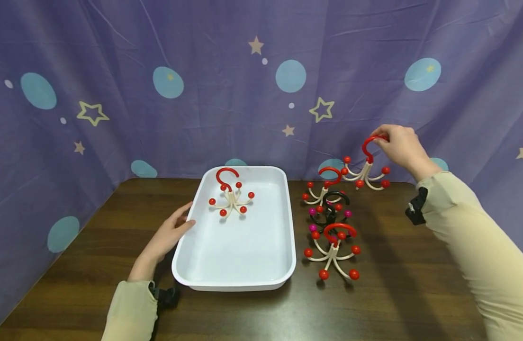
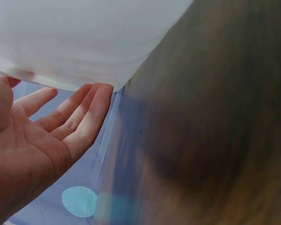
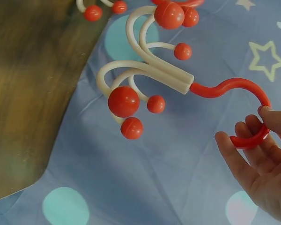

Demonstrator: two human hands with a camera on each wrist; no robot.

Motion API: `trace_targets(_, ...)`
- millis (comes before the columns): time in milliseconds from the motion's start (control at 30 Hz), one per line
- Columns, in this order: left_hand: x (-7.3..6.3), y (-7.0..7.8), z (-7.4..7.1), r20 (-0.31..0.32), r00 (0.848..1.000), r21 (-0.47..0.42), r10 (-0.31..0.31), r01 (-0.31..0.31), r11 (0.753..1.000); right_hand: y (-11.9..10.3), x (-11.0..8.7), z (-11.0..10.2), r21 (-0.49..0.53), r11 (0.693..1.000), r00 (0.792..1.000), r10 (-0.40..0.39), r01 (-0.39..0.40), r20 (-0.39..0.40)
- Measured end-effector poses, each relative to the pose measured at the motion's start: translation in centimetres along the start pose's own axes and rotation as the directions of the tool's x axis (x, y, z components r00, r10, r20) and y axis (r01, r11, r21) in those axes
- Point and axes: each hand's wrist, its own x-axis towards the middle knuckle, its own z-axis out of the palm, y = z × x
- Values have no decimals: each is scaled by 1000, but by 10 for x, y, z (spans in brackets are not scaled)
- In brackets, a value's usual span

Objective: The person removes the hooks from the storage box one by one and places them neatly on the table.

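Note:
My right hand [image 1: 400, 144] pinches the red hook of a cream multi-prong hanger [image 1: 366, 169] with red ball tips, holding it in the air at the right. Seen from the right wrist, thumb and fingers [image 3: 241, 161] close on the hook's curved end while the prongs hang free. My left hand [image 1: 172, 234] touches the left rim of a white tray [image 1: 291, 237]. In the left wrist view its fingers [image 2: 96, 112] are extended against the tray's outer side. Inside the tray stands a similar red-hooked hanger [image 1: 231, 199], near the back.
Right of the tray, a red-hooked hanger [image 1: 324, 192], a black hanger [image 1: 330, 215] with pink ball tips, and another red-hooked hanger [image 1: 333, 253] stand in a row on the brown wooden table [image 1: 398, 303]. A purple patterned curtain [image 1: 227, 118] hangs behind the table.

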Motion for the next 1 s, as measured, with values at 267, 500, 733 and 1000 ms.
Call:
trace_targets(267, 0, 1, -2, 0, 1000, 11, -5, 5, 1000, 8, -3, 14, 4, 1000, 1000, 6, -6, 19)
trace_targets(500, 1, 1, -3, 0, 1000, 6, -13, 13, 1000, 16, -5, 25, -8, 999, 999, 34, -34, 25)
trace_targets(733, -1, 2, -1, -3, 1000, -2, -11, 11, 1000, 27, -7, 36, -12, 998, 998, 60, -60, 3)
trace_targets(1000, -3, 4, -1, 5, 1000, -12, -11, 11, 1000, 36, -11, 50, -18, 996, 996, 86, -86, 6)
